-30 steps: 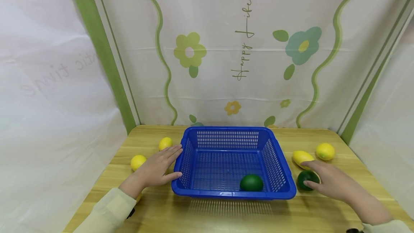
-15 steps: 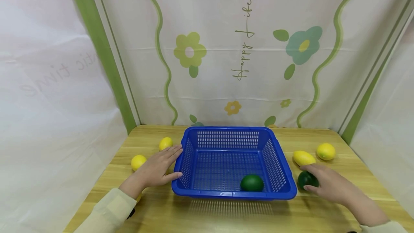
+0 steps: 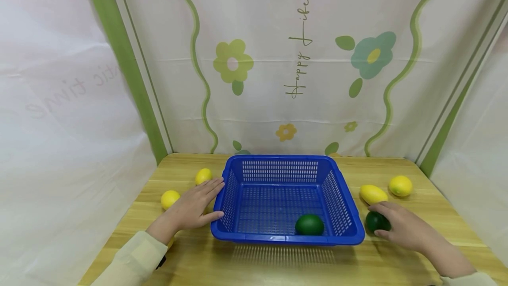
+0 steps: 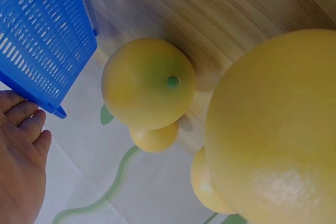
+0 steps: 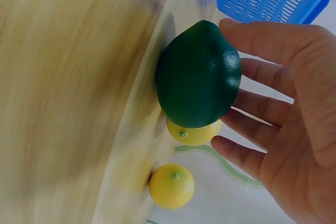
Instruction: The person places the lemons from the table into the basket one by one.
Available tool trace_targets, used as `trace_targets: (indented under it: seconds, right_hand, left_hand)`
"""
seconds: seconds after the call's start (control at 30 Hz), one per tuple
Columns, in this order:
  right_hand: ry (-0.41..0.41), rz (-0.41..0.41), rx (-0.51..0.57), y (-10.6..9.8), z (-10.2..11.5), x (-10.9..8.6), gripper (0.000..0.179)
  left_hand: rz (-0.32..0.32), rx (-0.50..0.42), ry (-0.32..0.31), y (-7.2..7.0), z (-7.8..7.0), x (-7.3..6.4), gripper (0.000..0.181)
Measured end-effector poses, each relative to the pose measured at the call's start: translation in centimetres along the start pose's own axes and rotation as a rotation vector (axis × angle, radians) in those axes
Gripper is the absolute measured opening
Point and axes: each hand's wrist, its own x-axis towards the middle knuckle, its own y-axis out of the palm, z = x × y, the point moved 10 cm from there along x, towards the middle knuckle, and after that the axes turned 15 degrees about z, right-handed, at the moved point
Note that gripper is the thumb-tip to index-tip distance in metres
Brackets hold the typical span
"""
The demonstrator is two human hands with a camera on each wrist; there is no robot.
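Observation:
In the head view a blue plastic basket point(image 3: 287, 237) stands mid-table, with a dark green fruit point(image 3: 309, 224) lying inside near its front wall. My left hand point(image 3: 194, 204) rests straight-fingered against the basket's left rim, thumb apart from the fingers. On the right, just outside the basket, my right hand point(image 3: 405, 226) has thumb and fingers around a second dark green, lemon-shaped fruit point(image 3: 377, 222). The right wrist view shows this green fruit point(image 5: 197, 77) between the thumb at its pointed tip and the fingers at its far side, close to the tabletop.
Beyond the right hand lie two yellow lemons, one point(image 3: 373, 194) close by and another point(image 3: 401, 186) farther right. Left of the basket sit several more yellow fruits, including one point(image 3: 203, 176) at the back and one point(image 3: 170, 199) by the wrist. A patterned curtain point(image 3: 262, 100) hangs behind the table.
My right hand has closed in around the green fruit, its index finger drawing back from the yellow lemon. The left hand and the basket stay put.

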Motion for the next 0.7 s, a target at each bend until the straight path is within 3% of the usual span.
trace_targets:
  seconds: [0.7]
  right_hand:
    - [-0.071, -0.111, -0.095, 0.58, 0.40, 0.47, 0.058]
  left_hand:
    - [-0.010, -0.020, 0.004, 0.03, -0.03, -0.08, 0.076]
